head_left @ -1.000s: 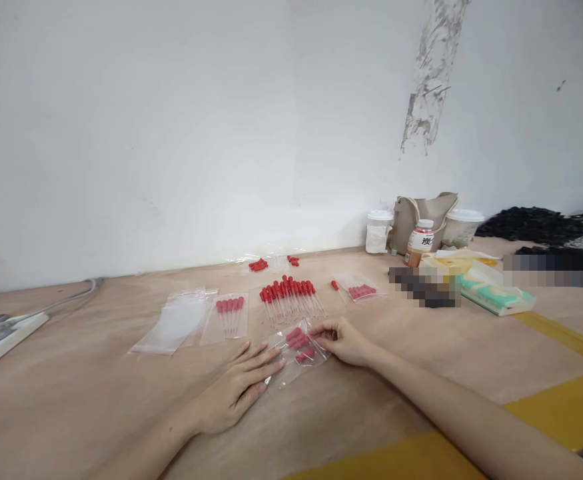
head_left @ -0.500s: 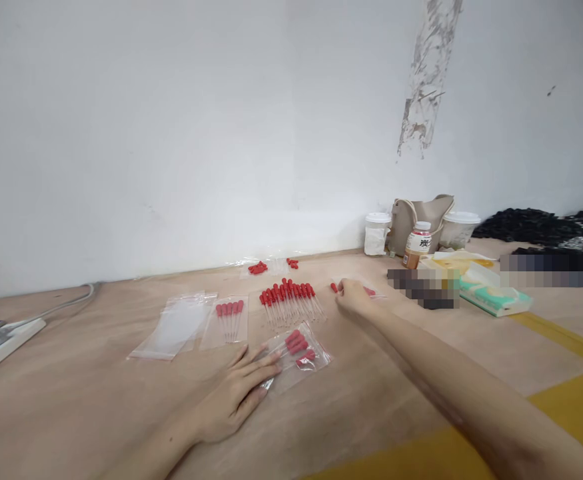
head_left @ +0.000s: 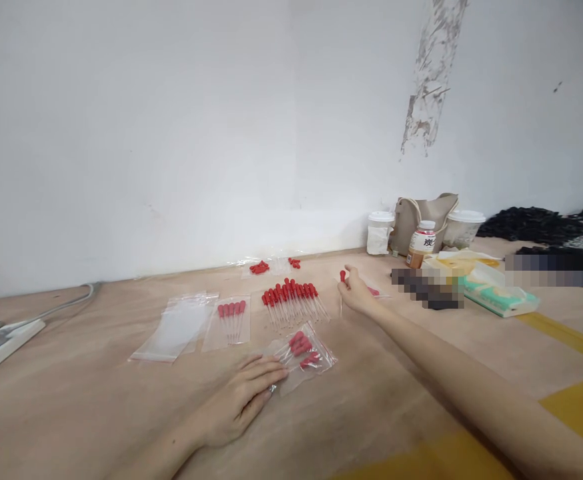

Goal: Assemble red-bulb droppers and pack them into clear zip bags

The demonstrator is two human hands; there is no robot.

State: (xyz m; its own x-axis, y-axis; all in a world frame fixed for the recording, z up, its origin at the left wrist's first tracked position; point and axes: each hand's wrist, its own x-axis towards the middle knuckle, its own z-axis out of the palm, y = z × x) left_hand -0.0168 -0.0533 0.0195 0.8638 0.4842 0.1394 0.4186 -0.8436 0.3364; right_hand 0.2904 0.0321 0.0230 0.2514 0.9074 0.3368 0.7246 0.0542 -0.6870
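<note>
In my right hand (head_left: 358, 291) is a dropper with a red bulb (head_left: 342, 275), its clear stem pointing down. The fingertips are closed on it. Just behind that hand lies a bag with red bulbs (head_left: 374, 292), partly hidden. My left hand (head_left: 244, 397) rests flat with fingers stretched out, fingertips on the edge of a clear zip bag (head_left: 311, 358) that has several red-bulbed droppers inside. Between the hands, beyond that bag, several loose droppers (head_left: 291, 300) are fanned out, bulbs away from me. To their left, a flat bag (head_left: 230, 320) has droppers lying side by side.
Clear empty-looking zip bags (head_left: 176, 330) are stacked at left. Small bags of red bulbs (head_left: 259, 268) lie by the wall. A power strip (head_left: 6, 350) sits far left. Right of my hand stand a lidded cup (head_left: 380, 235), a bottle (head_left: 422, 243), a bag (head_left: 405, 227) and a tissue pack (head_left: 498, 297).
My right hand has turned and lifted slightly, and the dropper in it now shows upright with its stem visible. My left hand stays by the zip bag; the view shifted slightly.
</note>
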